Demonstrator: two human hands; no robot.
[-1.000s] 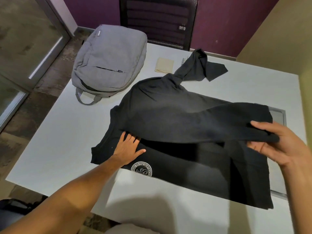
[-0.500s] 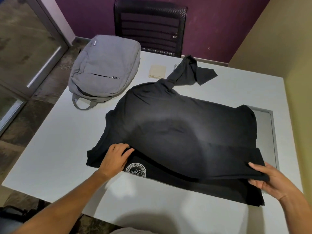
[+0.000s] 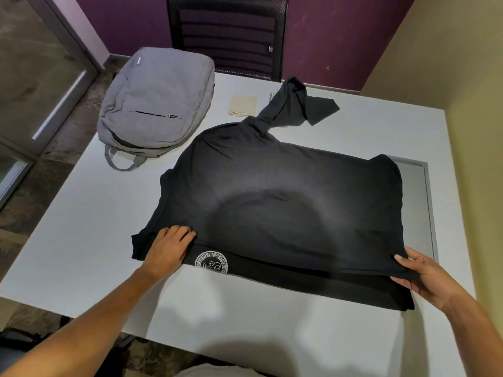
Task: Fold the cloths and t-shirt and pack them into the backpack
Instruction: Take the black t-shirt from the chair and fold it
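My left hand (image 3: 169, 247) presses flat on the black cotton t-shirt (image 3: 294, 202) while my right hand (image 3: 427, 278) pinches its folded edge on the white counter (image 3: 81, 240).

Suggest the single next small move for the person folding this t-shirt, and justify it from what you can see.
Probably lay down the flap that the right hand pinches, then smooth it flat. The t-shirt is folded over itself, but its middle still billows. The left hand presses the other end. One sleeve lies twisted beyond the fold and needs tucking next.
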